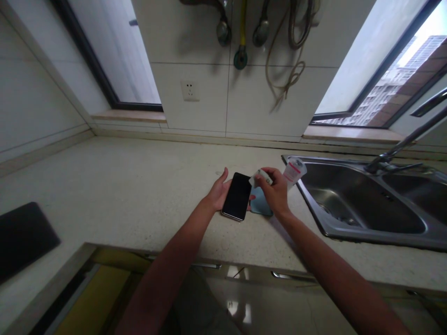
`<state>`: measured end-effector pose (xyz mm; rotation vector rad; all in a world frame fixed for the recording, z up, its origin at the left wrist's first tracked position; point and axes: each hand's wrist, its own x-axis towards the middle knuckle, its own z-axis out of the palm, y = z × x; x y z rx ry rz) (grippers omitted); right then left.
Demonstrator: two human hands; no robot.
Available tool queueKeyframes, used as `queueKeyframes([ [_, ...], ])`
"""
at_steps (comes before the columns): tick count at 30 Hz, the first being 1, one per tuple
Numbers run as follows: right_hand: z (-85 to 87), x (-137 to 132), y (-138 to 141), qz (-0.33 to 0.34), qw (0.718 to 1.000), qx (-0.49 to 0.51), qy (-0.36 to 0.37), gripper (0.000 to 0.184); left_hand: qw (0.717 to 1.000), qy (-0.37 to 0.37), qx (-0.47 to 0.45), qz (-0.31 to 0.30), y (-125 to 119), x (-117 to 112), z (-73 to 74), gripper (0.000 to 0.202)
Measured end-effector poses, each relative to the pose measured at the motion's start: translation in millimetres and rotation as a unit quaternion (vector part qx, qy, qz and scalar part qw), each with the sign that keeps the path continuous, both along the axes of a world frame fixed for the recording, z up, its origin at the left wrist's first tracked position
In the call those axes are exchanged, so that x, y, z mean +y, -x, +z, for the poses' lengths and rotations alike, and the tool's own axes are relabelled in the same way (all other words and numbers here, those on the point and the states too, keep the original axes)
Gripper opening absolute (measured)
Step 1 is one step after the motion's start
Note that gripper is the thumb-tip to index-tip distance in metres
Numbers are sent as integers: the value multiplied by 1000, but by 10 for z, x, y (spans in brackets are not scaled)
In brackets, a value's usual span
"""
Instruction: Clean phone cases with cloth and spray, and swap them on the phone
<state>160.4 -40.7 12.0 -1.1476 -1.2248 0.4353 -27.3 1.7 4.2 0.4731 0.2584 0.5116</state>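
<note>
A black smartphone (237,197) lies screen up in my left hand (220,191), the thumb apart at its left edge and fingertips showing past its right edge. My right hand (277,188) pinches a small folded whitish cloth or tissue (261,176) close to the phone's top right corner. Whether the cloth touches the screen I cannot tell. Below the right hand, a light blue phone case (260,203) rests on the counter, partly covered by that hand. Just beyond the right hand is a clear plastic cup or bottle with red print (294,171).
A steel double sink (366,197) with a faucet (387,158) is set into the pale countertop (146,186) on the right. A flat black object (26,237) lies at the far left. Pipes, a hose and a wall socket (190,90) are on the tiled wall behind.
</note>
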Motion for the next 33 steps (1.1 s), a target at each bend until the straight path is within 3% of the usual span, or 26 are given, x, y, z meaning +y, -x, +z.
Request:
queueKeyframes([
  [4,-34,31,-46,-43,980,-170,-92,15,1000,-16,-17,-2,-74,-51,-9,70],
  [9,-141,128,-60,-12,958,-255,-129,24,1000,-23,-11,13,-127,-93,18,73],
  [12,-209,139,10,62,937,-323,-117,31,999,-21,0,43,-155,-92,9,74],
  [16,-218,48,151,188,882,-415,-120,39,994,10,31,100,-154,-30,-30,78],
  [22,-139,-170,276,329,814,-455,-144,39,986,15,38,162,-48,74,-38,86],
  [26,-137,-184,275,331,814,-450,-158,36,982,3,25,189,5,76,12,85],
  [33,-177,26,76,174,872,-448,-98,36,989,8,22,149,-19,41,43,82],
])
